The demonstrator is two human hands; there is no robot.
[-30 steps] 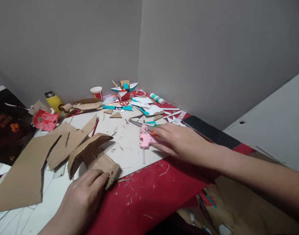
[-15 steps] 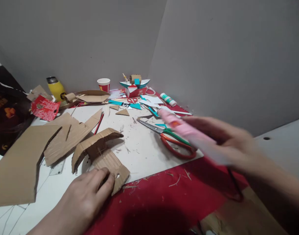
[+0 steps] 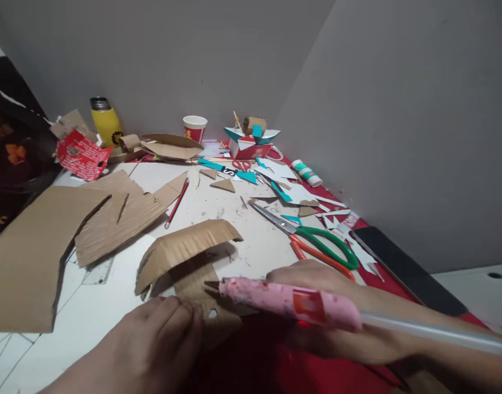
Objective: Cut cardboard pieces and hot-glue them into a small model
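The person's left hand (image 3: 160, 334) pinched the cardboard piece (image 3: 193, 282), which stretched away just beyond it. The right hand (image 3: 349, 345) gripped the pink glue gun (image 3: 275, 298) crosswise, its nozzle (image 3: 212, 285) pointing left at the cardboard piece.

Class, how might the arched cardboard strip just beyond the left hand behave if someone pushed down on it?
The arched cardboard strip would probably feel light, as its edge looks thin. It likely has some stiffness, since it holds a curved shape. The creases across it suggest it could fold further or flatten there under a push.
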